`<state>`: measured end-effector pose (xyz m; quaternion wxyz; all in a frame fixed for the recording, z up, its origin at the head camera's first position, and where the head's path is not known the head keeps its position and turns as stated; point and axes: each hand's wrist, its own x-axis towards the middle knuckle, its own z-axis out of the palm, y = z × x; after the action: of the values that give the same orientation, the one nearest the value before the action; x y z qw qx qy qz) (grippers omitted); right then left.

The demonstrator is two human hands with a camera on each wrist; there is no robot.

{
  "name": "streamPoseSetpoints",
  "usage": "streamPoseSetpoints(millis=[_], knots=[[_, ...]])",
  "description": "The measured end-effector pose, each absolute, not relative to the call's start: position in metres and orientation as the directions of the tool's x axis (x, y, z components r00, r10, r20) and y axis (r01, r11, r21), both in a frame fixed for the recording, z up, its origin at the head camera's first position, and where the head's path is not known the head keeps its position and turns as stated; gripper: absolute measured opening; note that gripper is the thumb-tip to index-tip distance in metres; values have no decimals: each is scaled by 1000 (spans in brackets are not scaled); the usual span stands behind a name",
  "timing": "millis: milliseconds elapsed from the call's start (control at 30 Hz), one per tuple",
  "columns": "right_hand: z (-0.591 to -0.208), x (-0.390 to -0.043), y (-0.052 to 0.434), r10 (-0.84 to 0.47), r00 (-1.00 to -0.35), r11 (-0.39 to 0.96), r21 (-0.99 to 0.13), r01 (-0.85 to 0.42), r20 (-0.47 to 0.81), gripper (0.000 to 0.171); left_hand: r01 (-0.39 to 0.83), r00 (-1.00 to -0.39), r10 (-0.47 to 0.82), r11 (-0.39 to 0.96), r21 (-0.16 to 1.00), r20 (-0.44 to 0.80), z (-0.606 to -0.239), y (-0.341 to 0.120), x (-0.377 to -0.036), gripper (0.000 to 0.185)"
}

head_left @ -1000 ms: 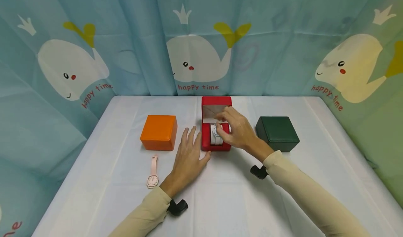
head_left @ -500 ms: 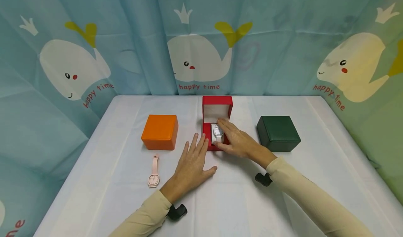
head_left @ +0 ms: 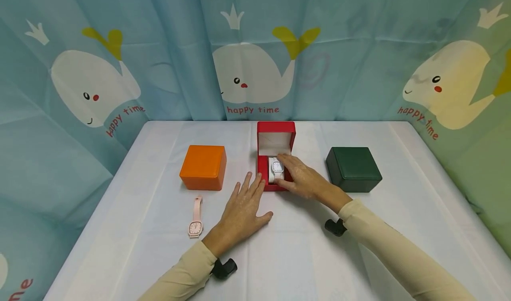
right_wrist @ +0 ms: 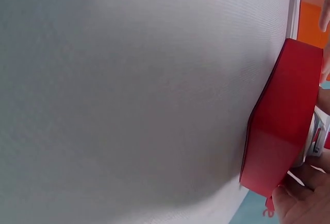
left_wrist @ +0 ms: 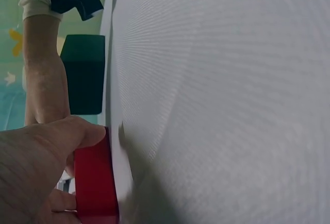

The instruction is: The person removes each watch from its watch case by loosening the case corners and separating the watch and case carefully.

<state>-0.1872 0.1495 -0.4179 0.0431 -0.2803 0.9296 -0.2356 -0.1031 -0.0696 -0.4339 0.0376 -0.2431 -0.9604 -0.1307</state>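
A white wristwatch (head_left: pixel 277 168) sits face up, wrapped on a pale cushion, inside an open red watch box (head_left: pixel 262 170). My right hand (head_left: pixel 305 179) reaches in from the right, holding the wristwatch between its thumb at the near end and fingers at the far end. In the right wrist view, those fingers (right_wrist: pixel 312 170) lie close to the cushion. My left hand (head_left: pixel 241 214) has its fingers stretched out, with the tips against the box's front left corner. The left wrist view shows its thumb at the red box wall (left_wrist: pixel 95 183).
A closed orange box (head_left: pixel 202 168) stands left of the red one, a closed green box (head_left: pixel 354 169) right of it. A pink wristwatch (head_left: pixel 195 228) lies stretched out left of my left hand. All rest on a white-covered table (head_left: pixel 295 256) before a whale-print curtain (head_left: pixel 171 52).
The right hand has come down from above the white wristwatch to its two ends. The left hand has slid slightly toward the red box's front. The wristwatch has stayed in the box.
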Motion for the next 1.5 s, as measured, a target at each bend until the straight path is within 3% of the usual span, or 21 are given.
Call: streamPoseSetpoints(millis=[267,833,1500], knots=[[-419,-190,151,-541,-837,711,-487,-508,83,77,475,-880,456,846,242,131,-432,-69,-103,82],[-420,-190,149,-558,-778,599,-510,-618,288,68,460,-888,441,849,261,131,-432,-70,-104,77],[-421,-189,149,-566,-692,580,-379,-721,448,66,469,-883,445,852,234,149,-430,-69,-105,72]])
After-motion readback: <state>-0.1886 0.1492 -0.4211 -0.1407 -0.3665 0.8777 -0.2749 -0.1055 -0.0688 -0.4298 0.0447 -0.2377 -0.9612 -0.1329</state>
